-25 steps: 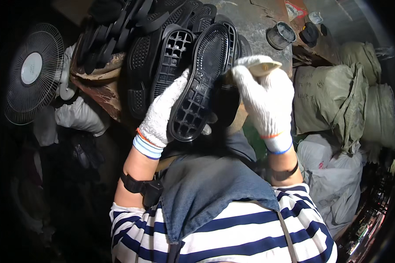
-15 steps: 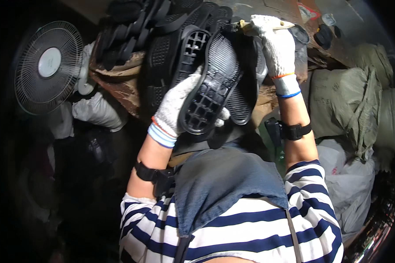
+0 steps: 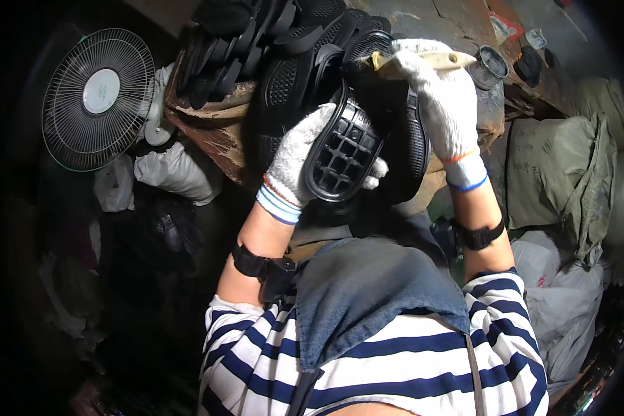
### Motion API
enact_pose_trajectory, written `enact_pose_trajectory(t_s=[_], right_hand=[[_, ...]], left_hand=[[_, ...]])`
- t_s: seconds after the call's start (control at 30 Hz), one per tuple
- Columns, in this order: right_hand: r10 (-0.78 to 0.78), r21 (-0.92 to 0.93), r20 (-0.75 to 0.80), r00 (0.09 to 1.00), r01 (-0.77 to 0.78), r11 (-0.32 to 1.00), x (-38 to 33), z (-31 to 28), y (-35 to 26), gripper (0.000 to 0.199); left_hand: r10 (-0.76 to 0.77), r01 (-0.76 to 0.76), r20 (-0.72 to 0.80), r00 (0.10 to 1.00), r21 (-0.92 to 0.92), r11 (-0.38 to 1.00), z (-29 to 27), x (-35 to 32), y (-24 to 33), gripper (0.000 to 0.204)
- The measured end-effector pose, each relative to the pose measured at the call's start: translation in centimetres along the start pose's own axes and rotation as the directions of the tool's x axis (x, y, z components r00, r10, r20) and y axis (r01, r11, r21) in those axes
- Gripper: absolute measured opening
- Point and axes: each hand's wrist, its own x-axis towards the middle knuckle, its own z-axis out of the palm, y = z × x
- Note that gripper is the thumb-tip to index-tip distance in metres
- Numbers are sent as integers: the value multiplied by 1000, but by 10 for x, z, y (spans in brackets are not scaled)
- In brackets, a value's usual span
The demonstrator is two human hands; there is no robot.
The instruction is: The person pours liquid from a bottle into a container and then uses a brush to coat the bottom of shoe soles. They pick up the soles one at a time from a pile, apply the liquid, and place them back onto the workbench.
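My left hand (image 3: 292,159), in a white knit glove, grips a black rubber shoe sole (image 3: 345,149) and holds it up with the gridded underside facing me. My right hand (image 3: 442,104), also gloved, holds a pale-handled brush (image 3: 433,61) whose dark bristles rest at the sole's far end. Behind the hands, several more black soles (image 3: 284,48) lean in a row on a worn brown box (image 3: 211,132).
A round table fan (image 3: 98,97) stands at the left beside white bundles (image 3: 177,173). A small round tin (image 3: 491,64) sits on the surface at the upper right. Green and white sacks (image 3: 561,180) pile up along the right side.
My right hand rose from the sole's side to its far end, bringing the brush onto it. The left hand tipped the sole steeper, and the view shifted.
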Motion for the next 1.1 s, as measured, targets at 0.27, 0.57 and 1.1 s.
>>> enact_pose_trajectory(t_s=[0.27,0.57,1.1], right_hand=[[324,573,136,936,-341,745,-36,28,-74,22],[-175,202,313,934,115,973,-30,-3,-40,19],[-141,51,157,978,135,990,10,10,-40,13]], left_hand=[[559,-375,-182,809,572,729,27,13,4,58],[494,-418,-217,842,317,851,21,-6,54,62],[793,-257,-151,591,896,362,33,-23,22,53]])
